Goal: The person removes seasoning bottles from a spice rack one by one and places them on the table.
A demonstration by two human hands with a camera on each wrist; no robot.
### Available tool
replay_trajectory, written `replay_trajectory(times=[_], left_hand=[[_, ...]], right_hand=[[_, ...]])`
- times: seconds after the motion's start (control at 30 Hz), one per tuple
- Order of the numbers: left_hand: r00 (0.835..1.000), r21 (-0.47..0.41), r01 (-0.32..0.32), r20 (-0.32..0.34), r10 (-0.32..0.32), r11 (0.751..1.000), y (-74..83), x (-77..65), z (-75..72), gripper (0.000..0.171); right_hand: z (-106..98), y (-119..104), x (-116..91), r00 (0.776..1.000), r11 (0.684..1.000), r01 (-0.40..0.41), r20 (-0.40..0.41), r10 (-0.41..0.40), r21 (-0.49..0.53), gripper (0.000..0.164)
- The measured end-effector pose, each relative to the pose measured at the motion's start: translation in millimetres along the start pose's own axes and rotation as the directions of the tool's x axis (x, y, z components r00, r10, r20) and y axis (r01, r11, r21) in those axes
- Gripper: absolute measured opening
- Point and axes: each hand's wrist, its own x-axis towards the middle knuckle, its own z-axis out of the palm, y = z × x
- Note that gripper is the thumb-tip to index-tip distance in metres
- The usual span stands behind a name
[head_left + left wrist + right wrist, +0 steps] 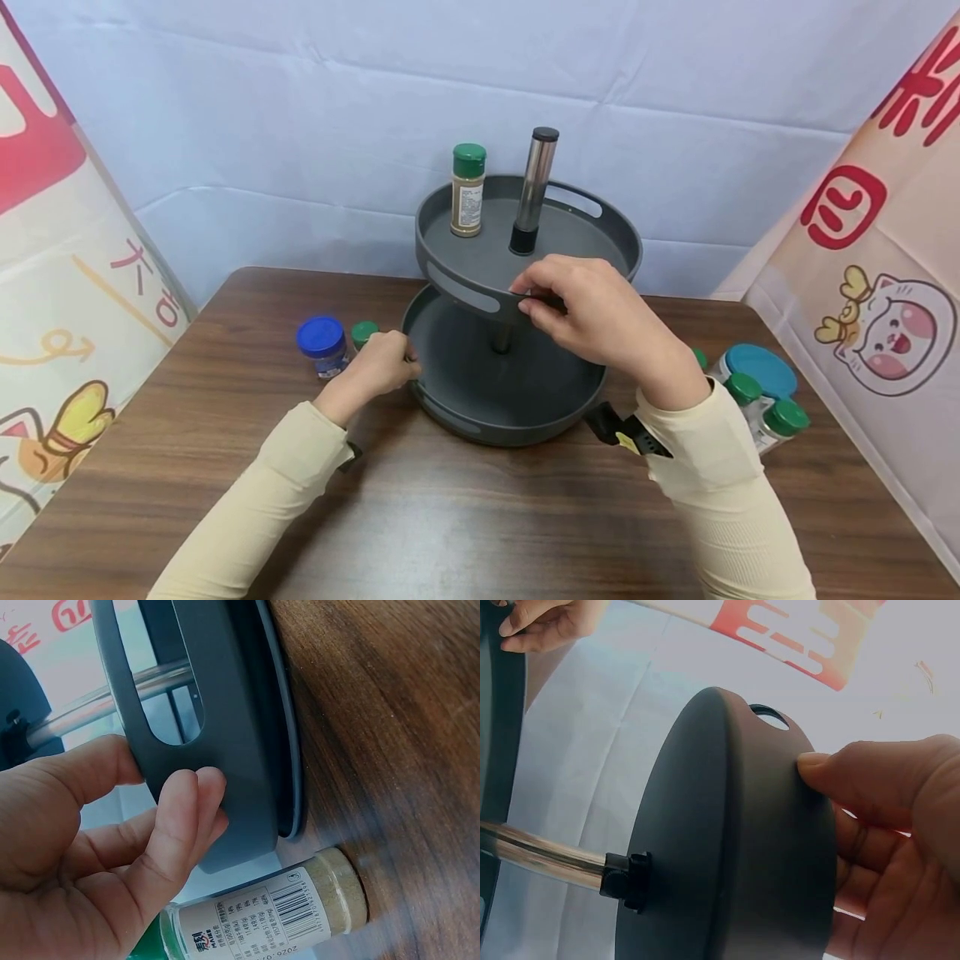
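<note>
A dark grey two-tier tray stand stands on the table, with a metal post (536,179) through its middle. My right hand (596,317) holds the near rim of the upper tray (577,237), thumb (817,769) on the outer wall and fingers over the inner side. At the left edge of the lower tray (480,383), my left hand (381,367) pinches the rim beside a handle slot. A seasoning bottle (468,192) with a green cap stands upright on the upper tray. Just beyond the left hand is another green-capped bottle (255,915), partly hidden by it in the head view.
Left of the stand is a jar with a blue lid (321,337). Several green-capped bottles (783,421) and a teal-lidded container (761,371) sit at the right, partly behind the right forearm. A pale cloth backdrop (315,150) hangs behind the brown wooden table (465,517).
</note>
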Motion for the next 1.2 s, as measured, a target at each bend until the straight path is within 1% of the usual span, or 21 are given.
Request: replay_trajectory(times=[0.2,0.43,0.5,0.7,0.83,0.97,1.03,1.13,1.2], left_hand=[[1.000,-0.008,-0.007,-0.003,0.007,1.000,1.0,0.3,0.3,0.017],[1.000,-0.012,-0.018,-0.017,0.018,1.000,0.3,-0.2,0.6,0.010],[1.000,-0.014,-0.015,-0.014,0.015,1.000,0.0,-0.4,0.5,0.012],[1.000,-0.013,0.006,-0.002,-0.006,1.000,-0.5,0.1,-0.2,0.026],[1.000,0.006,0.015,-0.004,-0.015,1.000,0.0,1.1,-0.4,0.025],[0.999,0.018,0.019,-0.029,-0.018,1.000,0.5,1.9,0.5,0.026],[0.999,0.020,0.026,-0.047,-0.025,0.999,0.9,2.1,1.3,0.031],[0.996,0.024,0.046,-0.075,-0.044,0.999,2.3,2.0,2.5,0.049],[0.994,0.019,0.067,-0.091,-0.065,0.998,3.3,1.4,2.8,0.057]], right_hand=[[-5,4,-8,1.000,1.000,-0.017,-0.003,0.017,-0.014,0.011],[-12,14,-21,0.997,1.000,0.022,-0.075,-0.024,-0.022,0.015],[-15,18,-25,0.994,0.999,0.030,-0.101,-0.033,-0.030,0.016],[-18,25,-32,0.981,0.994,0.059,-0.181,-0.074,-0.090,0.019],[-19,27,-37,0.974,0.990,0.058,-0.211,-0.084,-0.125,0.022],[-21,30,-42,0.973,0.988,0.040,-0.219,-0.071,-0.146,0.023],[-23,32,-43,0.973,0.988,0.030,-0.223,-0.064,-0.153,0.023],[-25,37,-45,0.971,0.988,0.023,-0.233,-0.059,-0.155,0.021],[-26,40,-45,0.970,0.988,0.019,-0.237,-0.056,-0.156,0.021]])
